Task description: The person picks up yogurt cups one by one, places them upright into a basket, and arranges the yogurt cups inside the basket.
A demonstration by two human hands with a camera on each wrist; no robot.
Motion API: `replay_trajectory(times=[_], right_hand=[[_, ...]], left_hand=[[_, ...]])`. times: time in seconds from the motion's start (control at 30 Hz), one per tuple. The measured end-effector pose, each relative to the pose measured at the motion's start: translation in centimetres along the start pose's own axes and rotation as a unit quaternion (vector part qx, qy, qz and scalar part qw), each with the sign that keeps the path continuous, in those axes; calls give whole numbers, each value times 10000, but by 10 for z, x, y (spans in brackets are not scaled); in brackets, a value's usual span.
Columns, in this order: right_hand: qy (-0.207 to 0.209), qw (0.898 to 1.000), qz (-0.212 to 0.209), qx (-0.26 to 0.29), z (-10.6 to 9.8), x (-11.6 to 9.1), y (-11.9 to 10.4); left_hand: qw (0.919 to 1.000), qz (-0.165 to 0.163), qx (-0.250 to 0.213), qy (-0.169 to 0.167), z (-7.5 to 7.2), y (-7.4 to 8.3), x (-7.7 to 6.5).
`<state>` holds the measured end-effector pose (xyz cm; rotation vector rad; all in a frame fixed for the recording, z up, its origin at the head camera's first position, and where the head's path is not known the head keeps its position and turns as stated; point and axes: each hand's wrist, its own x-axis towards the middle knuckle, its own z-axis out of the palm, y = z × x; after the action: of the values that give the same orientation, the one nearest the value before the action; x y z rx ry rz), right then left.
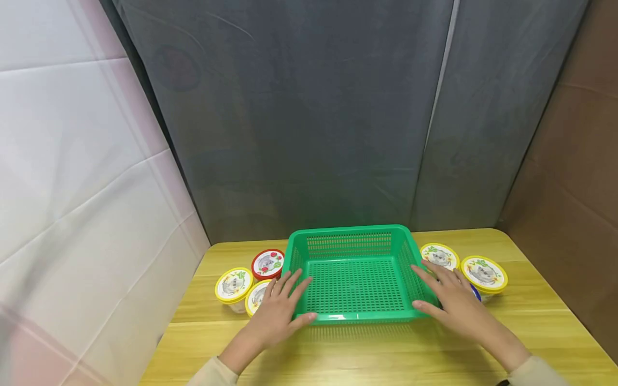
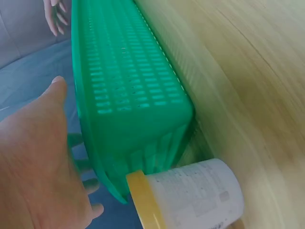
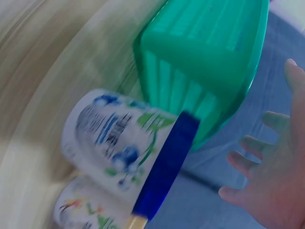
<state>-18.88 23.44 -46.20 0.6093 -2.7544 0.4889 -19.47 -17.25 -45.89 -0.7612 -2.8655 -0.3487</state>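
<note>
Left hand [image 1: 277,316] and right hand [image 1: 454,300] are both spread wide, fingers loose and fanned out, not gripping anything. They're at opposite ends of a green rectangular plastic basket with perforated sides [image 1: 354,284], which sits upright around the middle of a yellowish wood-grain table [image 1: 347,362]. From the right wrist view that hand's fingers are clearly apart from the rim; on the left they're just beside it, and I honestly can't tell if they touch.

Round tubs are grouped on either side. On the left you've got a white tub with a yellow lid [image 1: 234,284], a tub with a red lid and red fruit printed on top [image 1: 268,264] just beside the basket, and a second yellow-lidded tub [image 1: 257,297] partly hidden by the hand. Over on the right, two more yellow-lidded ones, one near the basket's back corner [image 1: 439,256] and one farther out [image 1: 484,272], plus a white tub with a dark blue lid and blueberry print [image 3: 119,143], mostly under the hand from above.

Dark grey cloth [image 1: 309,118] hangs behind it all, with white cloth [image 1: 72,134] on the left and a brown panel [image 1: 574,187] on the right.
</note>
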Motion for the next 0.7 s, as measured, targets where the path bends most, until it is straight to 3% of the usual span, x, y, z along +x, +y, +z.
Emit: replay_trajectory(times=[0.2,0.7], right_hand=[[216,9995,217,-113,-3,-8,18],[100,9973,706,-151,2,-25,52]], left_hand=[[9999,-147,-39,21,2,-6,-1],[9990,-411,-145,-85,3,-12,-3]])
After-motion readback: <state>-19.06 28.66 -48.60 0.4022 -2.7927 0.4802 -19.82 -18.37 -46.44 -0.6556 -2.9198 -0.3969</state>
